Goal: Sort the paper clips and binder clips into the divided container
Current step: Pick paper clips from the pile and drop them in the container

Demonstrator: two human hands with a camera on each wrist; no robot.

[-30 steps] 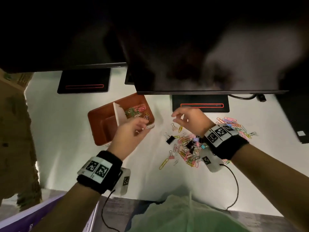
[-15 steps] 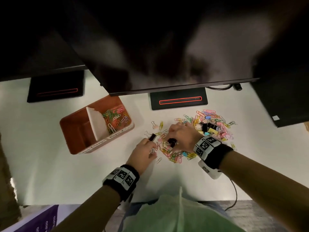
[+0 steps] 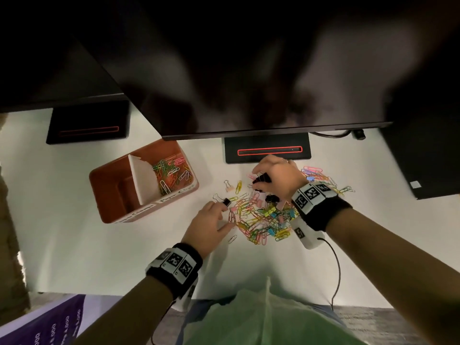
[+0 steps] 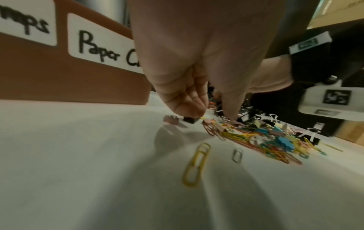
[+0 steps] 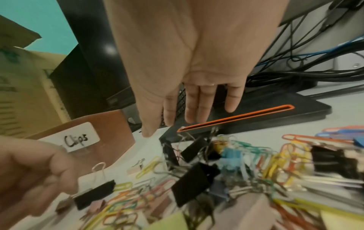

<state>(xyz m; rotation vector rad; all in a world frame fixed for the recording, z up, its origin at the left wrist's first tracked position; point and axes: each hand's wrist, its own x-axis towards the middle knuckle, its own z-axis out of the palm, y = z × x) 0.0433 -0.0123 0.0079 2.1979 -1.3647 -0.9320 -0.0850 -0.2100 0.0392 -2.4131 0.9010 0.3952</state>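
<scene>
only right wrist: left hand (image 5: 29, 175) fingers pinch black binder clip (image 5: 94, 194) | right hand (image 5: 189, 62) fingers straight

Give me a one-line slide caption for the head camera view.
Both hands reach into a mixed clip pile beside the brown divided container, whose right compartment holds paper clips.

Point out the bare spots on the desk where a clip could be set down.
Bare white desk lies left of and in front of the brown divided container, and near the desk edge between the left hand and right wrist. It is crowded around the clip pile, from under the right hand to the monitor base.
</scene>
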